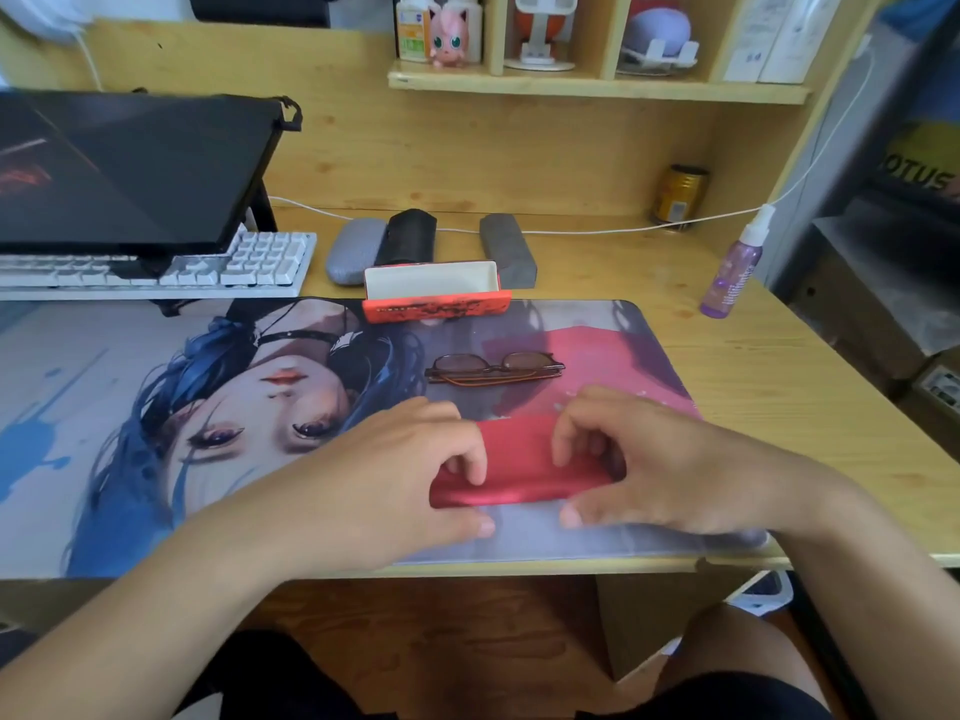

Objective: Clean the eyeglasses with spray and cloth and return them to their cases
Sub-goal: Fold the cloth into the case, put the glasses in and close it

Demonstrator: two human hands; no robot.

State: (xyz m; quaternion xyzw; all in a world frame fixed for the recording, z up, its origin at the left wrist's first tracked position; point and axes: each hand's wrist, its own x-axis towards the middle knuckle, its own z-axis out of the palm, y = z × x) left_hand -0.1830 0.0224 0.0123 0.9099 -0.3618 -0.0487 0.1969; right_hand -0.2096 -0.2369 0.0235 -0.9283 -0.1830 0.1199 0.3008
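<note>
In the head view, the left hand and right hand are both pinching the red cloth, seemingly folding it on the surface. The folded eyeglasses are lying beyond, before the open case; casing them likely comes next

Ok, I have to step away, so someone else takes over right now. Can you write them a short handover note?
Left hand and right hand: both fingers on the red cloth, which lies folded or rolled on the desk mat.
Glasses: folded, on the mat just beyond the cloth, untouched.
Open red case: empty, behind the glasses.
Three closed cases sit at the back; contents hidden.
Spray bottle: upright, far right, capped.
Done: cannot tell whether these glasses are cleaned.
Left: case the glasses, close it.
</note>
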